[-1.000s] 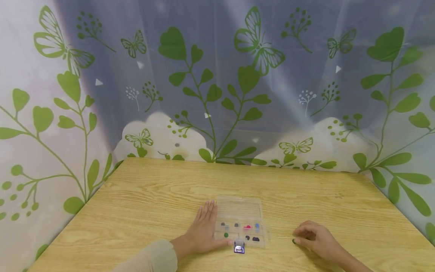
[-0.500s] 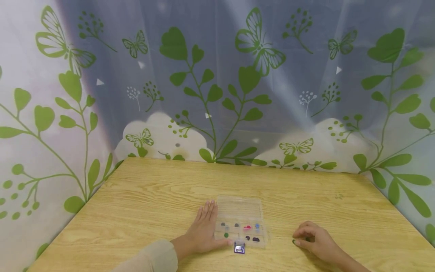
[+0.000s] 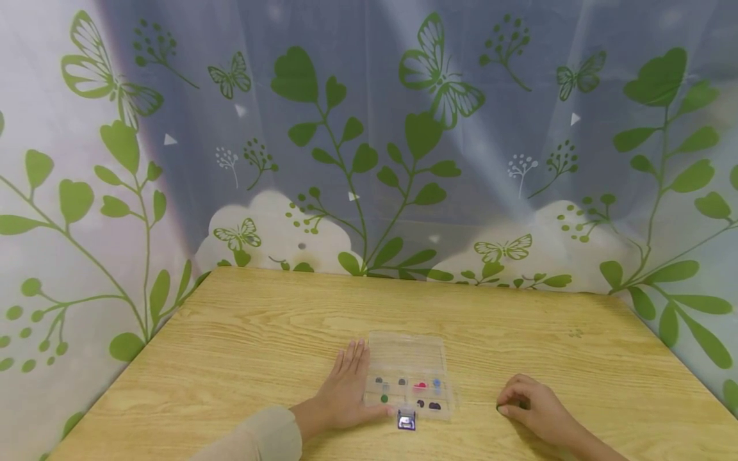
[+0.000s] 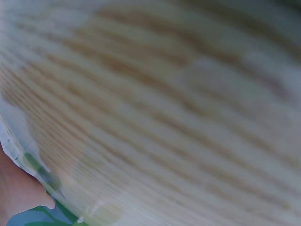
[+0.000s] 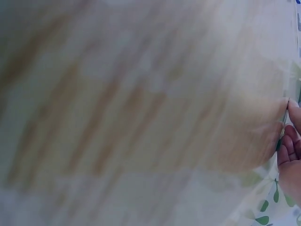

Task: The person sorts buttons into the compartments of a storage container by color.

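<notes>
A clear plastic compartment box (image 3: 398, 410) lies in the head view with its lid (image 3: 406, 351) folded back. My left hand (image 3: 344, 394) rests along its left side with fingers straight, the thumb reaching to its front edge. To the right, apart from the box, my right hand (image 3: 533, 408) pinches a small dark green piece (image 3: 498, 406) between thumb and fingertips, just above the table; its kind is mostly hidden. Inside the box sit a green round piece (image 3: 384, 399), red pieces (image 3: 421, 385), a blue piece (image 3: 436, 383) and several dark ones (image 3: 434, 406).
A small purple-framed, silvery square thing (image 3: 406, 420) is at the box's front edge. The wood-grain table (image 3: 277, 320) ends at a leaf-and-butterfly printed curtain (image 3: 369, 160) at the back and sides. Both wrist views mostly show blurred wood grain.
The green piece shows less between my right fingertips than a second ago. My left hand and the box have stayed in place.
</notes>
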Demonstrator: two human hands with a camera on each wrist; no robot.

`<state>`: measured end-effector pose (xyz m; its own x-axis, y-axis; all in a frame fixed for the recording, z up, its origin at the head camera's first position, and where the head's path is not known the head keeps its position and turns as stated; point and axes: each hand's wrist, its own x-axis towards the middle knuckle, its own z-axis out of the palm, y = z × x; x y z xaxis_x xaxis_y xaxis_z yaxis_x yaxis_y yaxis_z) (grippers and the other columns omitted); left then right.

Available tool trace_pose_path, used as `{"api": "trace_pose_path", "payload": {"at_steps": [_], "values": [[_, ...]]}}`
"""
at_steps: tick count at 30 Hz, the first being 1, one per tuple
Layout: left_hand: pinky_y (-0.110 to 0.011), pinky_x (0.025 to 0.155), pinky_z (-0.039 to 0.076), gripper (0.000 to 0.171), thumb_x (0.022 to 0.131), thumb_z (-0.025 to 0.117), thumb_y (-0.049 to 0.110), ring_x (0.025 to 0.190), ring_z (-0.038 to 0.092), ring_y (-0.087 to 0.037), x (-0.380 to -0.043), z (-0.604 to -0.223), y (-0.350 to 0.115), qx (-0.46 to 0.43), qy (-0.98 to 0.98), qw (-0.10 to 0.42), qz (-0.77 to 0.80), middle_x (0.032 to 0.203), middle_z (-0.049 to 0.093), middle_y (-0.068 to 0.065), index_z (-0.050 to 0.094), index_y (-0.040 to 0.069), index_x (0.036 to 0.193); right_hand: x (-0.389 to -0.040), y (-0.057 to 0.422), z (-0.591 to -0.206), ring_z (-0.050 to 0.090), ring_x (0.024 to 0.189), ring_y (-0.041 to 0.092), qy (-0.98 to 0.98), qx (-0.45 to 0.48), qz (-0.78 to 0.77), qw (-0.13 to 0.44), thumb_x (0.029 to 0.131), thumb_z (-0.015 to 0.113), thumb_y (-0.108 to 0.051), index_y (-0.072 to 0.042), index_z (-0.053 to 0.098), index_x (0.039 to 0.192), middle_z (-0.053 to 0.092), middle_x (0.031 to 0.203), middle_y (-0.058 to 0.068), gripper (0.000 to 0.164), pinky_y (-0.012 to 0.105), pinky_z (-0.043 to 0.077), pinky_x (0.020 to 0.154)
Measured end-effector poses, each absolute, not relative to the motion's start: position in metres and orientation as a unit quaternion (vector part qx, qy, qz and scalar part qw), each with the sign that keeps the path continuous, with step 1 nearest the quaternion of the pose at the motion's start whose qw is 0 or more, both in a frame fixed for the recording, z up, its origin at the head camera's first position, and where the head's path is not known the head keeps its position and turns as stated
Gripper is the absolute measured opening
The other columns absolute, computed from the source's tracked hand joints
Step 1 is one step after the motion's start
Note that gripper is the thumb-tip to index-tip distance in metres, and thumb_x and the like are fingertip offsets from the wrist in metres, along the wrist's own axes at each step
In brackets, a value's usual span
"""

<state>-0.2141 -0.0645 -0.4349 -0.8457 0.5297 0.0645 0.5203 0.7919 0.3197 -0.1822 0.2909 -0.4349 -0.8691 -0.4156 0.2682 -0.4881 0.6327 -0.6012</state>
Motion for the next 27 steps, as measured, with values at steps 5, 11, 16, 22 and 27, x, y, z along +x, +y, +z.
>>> {"api": "trace_pose_path", "payload": {"at_steps": [5, 11, 16, 22, 27], "values": [[-0.049, 0.117, 0.01, 0.108, 0.08, 0.047, 0.07, 0.143, 0.005, -0.039, -0.215, -0.435, -0.064, 0.278, 0.947, 0.012, 0.163, 0.153, 0.005, -0.026, 0.009, -0.008, 0.146, -0.181, 0.288, -0.431, 0.047, 0.079, -0.008, -0.912, 0.234, 0.336, 0.026, 0.081, 0.067, -0.012, -0.01, 0.063, 0.083, 0.056, 0.087, -0.004, 0.005, 0.012, 0.049, 0.07], [-0.05, 0.117, 0.01, 0.108, 0.081, 0.047, 0.07, 0.143, 0.004, -0.039, -0.215, -0.436, -0.065, 0.278, 0.946, 0.017, 0.166, 0.153, 0.004, -0.026, 0.008, -0.007, 0.146, -0.182, 0.286, -0.431, 0.046, 0.078, -0.007, -0.917, 0.232, 0.325, 0.016, 0.082, 0.066, -0.012, -0.009, 0.06, 0.083, 0.055, 0.086, -0.004, 0.007, 0.013, 0.048, 0.069], [-0.05, 0.117, 0.01, 0.108, 0.081, 0.048, 0.07, 0.143, 0.004, -0.039, -0.215, -0.436, -0.065, 0.278, 0.945, 0.02, 0.169, 0.153, 0.004, -0.026, 0.009, -0.007, 0.146, -0.182, 0.285, -0.431, 0.046, 0.076, -0.007, -0.911, 0.236, 0.336, 0.02, 0.082, 0.066, -0.013, -0.008, 0.058, 0.08, 0.055, 0.081, 0.002, 0.01, 0.014, 0.048, 0.067], [-0.05, 0.117, 0.01, 0.108, 0.08, 0.047, 0.07, 0.143, 0.005, -0.039, -0.215, -0.437, -0.064, 0.279, 0.945, 0.018, 0.168, 0.153, 0.005, -0.026, 0.009, -0.008, 0.145, -0.183, 0.281, -0.428, 0.046, 0.076, -0.008, -0.914, 0.215, 0.343, 0.024, 0.083, 0.066, -0.013, -0.01, 0.059, 0.078, 0.056, 0.084, 0.0, 0.009, 0.013, 0.05, 0.067], [-0.05, 0.117, 0.01, 0.109, 0.08, 0.047, 0.07, 0.143, 0.004, -0.04, -0.215, -0.435, -0.064, 0.279, 0.945, 0.02, 0.168, 0.153, 0.005, -0.026, 0.009, -0.008, 0.145, -0.182, 0.278, -0.425, 0.048, 0.077, -0.009, -0.913, 0.209, 0.349, 0.03, 0.085, 0.064, -0.012, -0.008, 0.061, 0.079, 0.057, 0.086, -0.001, 0.008, 0.013, 0.051, 0.068]]}}
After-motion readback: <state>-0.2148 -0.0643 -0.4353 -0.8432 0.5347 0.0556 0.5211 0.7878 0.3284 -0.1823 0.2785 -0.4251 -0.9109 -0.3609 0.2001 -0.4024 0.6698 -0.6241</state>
